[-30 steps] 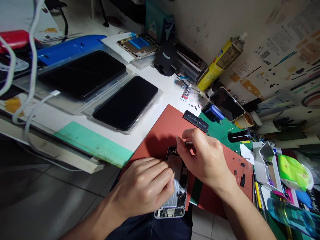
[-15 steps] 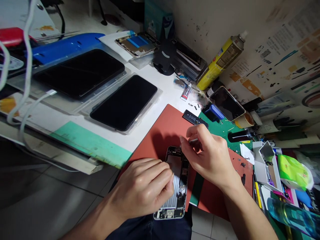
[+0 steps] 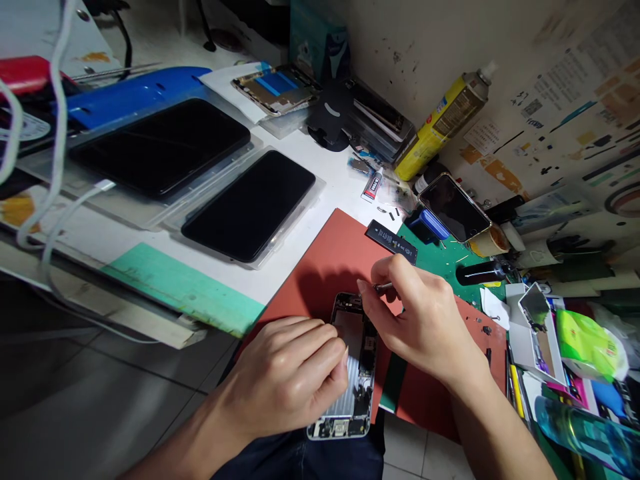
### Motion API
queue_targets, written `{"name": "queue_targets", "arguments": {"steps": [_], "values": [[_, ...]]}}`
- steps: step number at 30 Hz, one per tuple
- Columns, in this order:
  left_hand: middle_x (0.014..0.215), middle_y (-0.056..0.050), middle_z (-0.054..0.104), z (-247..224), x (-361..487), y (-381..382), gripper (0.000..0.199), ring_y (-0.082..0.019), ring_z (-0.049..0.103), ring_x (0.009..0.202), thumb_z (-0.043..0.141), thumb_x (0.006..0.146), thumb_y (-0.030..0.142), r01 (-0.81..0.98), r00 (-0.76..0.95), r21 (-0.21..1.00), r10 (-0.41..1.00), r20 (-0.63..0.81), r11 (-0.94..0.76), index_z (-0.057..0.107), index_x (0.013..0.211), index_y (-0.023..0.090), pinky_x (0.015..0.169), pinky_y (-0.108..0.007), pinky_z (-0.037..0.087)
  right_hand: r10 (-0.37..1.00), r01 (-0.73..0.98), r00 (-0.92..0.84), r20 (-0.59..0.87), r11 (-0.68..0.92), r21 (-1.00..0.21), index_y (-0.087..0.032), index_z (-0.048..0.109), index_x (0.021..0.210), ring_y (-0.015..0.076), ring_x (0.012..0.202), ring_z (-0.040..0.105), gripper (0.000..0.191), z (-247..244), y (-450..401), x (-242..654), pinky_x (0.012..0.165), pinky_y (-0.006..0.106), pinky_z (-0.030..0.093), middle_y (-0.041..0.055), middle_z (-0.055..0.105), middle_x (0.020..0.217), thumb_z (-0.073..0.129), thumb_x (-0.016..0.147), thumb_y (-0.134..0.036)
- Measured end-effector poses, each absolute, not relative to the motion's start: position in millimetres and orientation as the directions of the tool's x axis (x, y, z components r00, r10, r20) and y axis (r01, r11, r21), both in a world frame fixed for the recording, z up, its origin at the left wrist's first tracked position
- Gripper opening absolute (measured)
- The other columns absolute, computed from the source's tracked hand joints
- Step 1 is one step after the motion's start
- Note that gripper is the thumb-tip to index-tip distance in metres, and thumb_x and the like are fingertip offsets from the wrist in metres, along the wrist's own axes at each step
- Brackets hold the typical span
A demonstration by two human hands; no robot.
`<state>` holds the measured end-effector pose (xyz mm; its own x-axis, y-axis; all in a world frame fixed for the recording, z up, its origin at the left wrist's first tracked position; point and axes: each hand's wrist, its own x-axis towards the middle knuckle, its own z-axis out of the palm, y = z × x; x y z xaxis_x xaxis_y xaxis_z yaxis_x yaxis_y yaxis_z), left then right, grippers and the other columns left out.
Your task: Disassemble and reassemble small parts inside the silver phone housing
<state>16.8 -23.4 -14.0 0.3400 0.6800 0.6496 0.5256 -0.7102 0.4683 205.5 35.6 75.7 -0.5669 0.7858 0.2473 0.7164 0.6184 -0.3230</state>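
Observation:
An opened phone housing (image 3: 341,428), with bare circuit parts and a silvery inside, lies at the near edge of the red-brown mat (image 3: 333,247). My left hand (image 3: 295,370) is curled closed over its left side, holding it; the fingertips are mostly hidden. At the phone's top end my right hand (image 3: 417,307) pinches a thin metal tool (image 3: 384,287) between thumb and forefinger. Its tip is too small to make out. A black phone battery (image 3: 391,241) lies just beyond the right hand.
Two dark-screened phones (image 3: 250,207) rest on plastic cases at left. Beyond the mat are a glue tube (image 3: 371,187), a yellow spray can (image 3: 443,123) and a leaning phone (image 3: 454,207). Small parts (image 3: 487,330), a white box (image 3: 543,333) and a blue-green bottle (image 3: 585,427) stand at right.
My right hand has shifted slightly, showing more of the metal tool and the battery. My left hand and the opened phone stay in place.

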Motion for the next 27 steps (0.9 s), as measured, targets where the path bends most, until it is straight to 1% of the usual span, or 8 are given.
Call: {"name": "queue_targets", "arguments": {"steps": [4, 7, 14, 16, 19, 22, 24, 27], "values": [[0.067, 0.000, 0.064, -15, 16, -23, 0.024, -0.018, 0.058, 0.061, 0.058, 0.095, 0.006, 0.508, 0.349, 0.486, 0.686, 0.639, -0.711, 0.064, 0.077, 0.019, 0.060, -0.036, 0.047, 0.775, 0.731, -0.558, 0.296, 0.628, -0.268, -0.025, 0.049, 0.095, 0.0107, 0.062, 0.055, 0.015, 72, 35, 204, 0.056, 0.026, 0.042, -0.0033, 0.064, 0.078, 0.056, 0.101, -0.013], [0.066, 0.000, 0.062, -14, 16, -24, 0.025, -0.017, 0.057, 0.060, 0.058, 0.094, 0.005, 0.501, 0.355, 0.493, 0.688, 0.632, -0.711, 0.063, 0.075, 0.019, 0.059, -0.036, 0.045, 0.769, 0.730, -0.561, 0.306, 0.634, -0.256, -0.025, 0.048, 0.094, 0.0104, 0.060, 0.051, 0.016, 70, 35, 204, 0.056, 0.026, 0.041, -0.0042, 0.061, 0.076, 0.056, 0.101, -0.012], [0.065, 0.001, 0.059, -12, 16, -22, 0.028, -0.017, 0.055, 0.059, 0.056, 0.096, 0.006, 0.511, 0.365, 0.476, 0.682, 0.634, -0.716, 0.061, 0.072, 0.020, 0.058, -0.036, 0.043, 0.786, 0.741, -0.556, 0.269, 0.616, -0.268, -0.024, 0.051, 0.093, 0.0106, 0.060, 0.049, 0.014, 68, 36, 203, 0.056, 0.025, 0.040, -0.0040, 0.060, 0.074, 0.054, 0.103, -0.015], [0.065, 0.001, 0.058, -11, 15, -21, 0.029, -0.016, 0.055, 0.059, 0.055, 0.097, 0.006, 0.509, 0.371, 0.470, 0.677, 0.636, -0.721, 0.060, 0.072, 0.020, 0.058, -0.035, 0.043, 0.779, 0.732, -0.559, 0.284, 0.625, -0.272, -0.024, 0.052, 0.093, 0.0105, 0.059, 0.051, 0.014, 74, 35, 205, 0.056, 0.025, 0.040, -0.0043, 0.061, 0.073, 0.055, 0.103, -0.016], [0.063, 0.002, 0.056, -11, 14, -20, 0.032, -0.015, 0.054, 0.057, 0.054, 0.098, 0.007, 0.516, 0.381, 0.457, 0.672, 0.635, -0.724, 0.055, 0.070, 0.021, 0.057, -0.033, 0.044, 0.759, 0.751, -0.455, 0.465, 0.608, -0.259, -0.025, 0.055, 0.092, 0.0102, 0.059, 0.059, 0.015, 92, 32, 211, 0.057, 0.024, 0.045, -0.0049, 0.065, 0.073, 0.064, 0.103, -0.020], [0.069, 0.000, 0.066, -12, 13, -19, 0.029, -0.015, 0.063, 0.061, 0.055, 0.099, 0.006, 0.504, 0.389, 0.464, 0.671, 0.631, -0.728, 0.058, 0.074, 0.020, 0.062, -0.031, 0.050, 0.712, 0.819, -0.224, 0.665, 0.507, -0.267, -0.026, 0.059, 0.093, 0.0122, 0.062, 0.066, 0.017, 116, 26, 222, 0.057, 0.026, 0.050, -0.0041, 0.069, 0.077, 0.074, 0.100, -0.023], [0.076, -0.001, 0.073, -13, 12, -19, 0.024, -0.015, 0.069, 0.066, 0.055, 0.100, 0.006, 0.483, 0.386, 0.474, 0.665, 0.640, -0.736, 0.062, 0.081, 0.019, 0.067, -0.029, 0.054, 0.669, 0.852, -0.102, 0.736, 0.441, -0.283, -0.026, 0.062, 0.093, 0.0140, 0.066, 0.070, 0.016, 129, 18, 230, 0.058, 0.027, 0.052, -0.0028, 0.071, 0.081, 0.076, 0.099, -0.021], [0.085, -0.001, 0.078, -13, 8, -18, 0.019, -0.014, 0.075, 0.073, 0.056, 0.101, 0.006, 0.448, 0.370, 0.498, 0.661, 0.653, -0.743, 0.068, 0.092, 0.018, 0.073, -0.026, 0.057, 0.641, 0.878, -0.026, 0.767, 0.381, -0.289, -0.025, 0.062, 0.089, 0.0134, 0.065, 0.068, 0.018, 137, 2, 241, 0.057, 0.027, 0.050, -0.0028, 0.071, 0.080, 0.075, 0.098, -0.017]]}}
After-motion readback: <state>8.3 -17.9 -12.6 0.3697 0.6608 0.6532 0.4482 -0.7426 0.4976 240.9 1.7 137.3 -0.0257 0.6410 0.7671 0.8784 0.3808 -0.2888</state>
